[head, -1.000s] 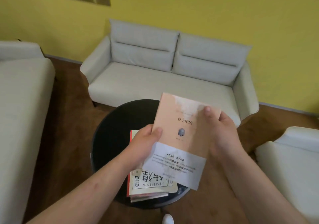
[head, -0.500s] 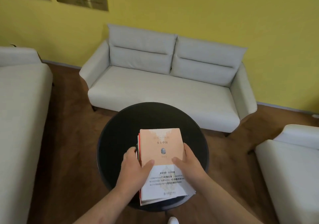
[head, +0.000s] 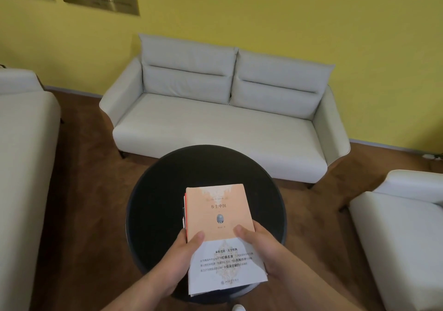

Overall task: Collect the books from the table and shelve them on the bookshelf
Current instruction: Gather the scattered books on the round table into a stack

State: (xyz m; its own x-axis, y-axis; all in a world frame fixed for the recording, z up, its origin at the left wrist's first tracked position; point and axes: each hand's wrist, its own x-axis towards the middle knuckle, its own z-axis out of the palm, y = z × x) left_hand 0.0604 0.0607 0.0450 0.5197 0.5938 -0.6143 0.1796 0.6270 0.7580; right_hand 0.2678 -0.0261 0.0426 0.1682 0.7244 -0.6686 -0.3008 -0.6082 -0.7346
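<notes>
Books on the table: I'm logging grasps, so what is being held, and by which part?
Both hands grip the book stack at its near end: left hand on the left edge, right hand on the right edge.

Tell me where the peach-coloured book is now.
In the head view, the peach-coloured book tops the book stack, held between the left hand and right hand, over the round black table.

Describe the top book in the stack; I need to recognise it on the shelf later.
The top book is a peach-orange paperback with a white band across its lower cover, Chinese print and a small oval portrait. It lies flat, face up, on a stack over the round black table. The left hand and right hand grip its sides, thumbs on the cover.
</notes>
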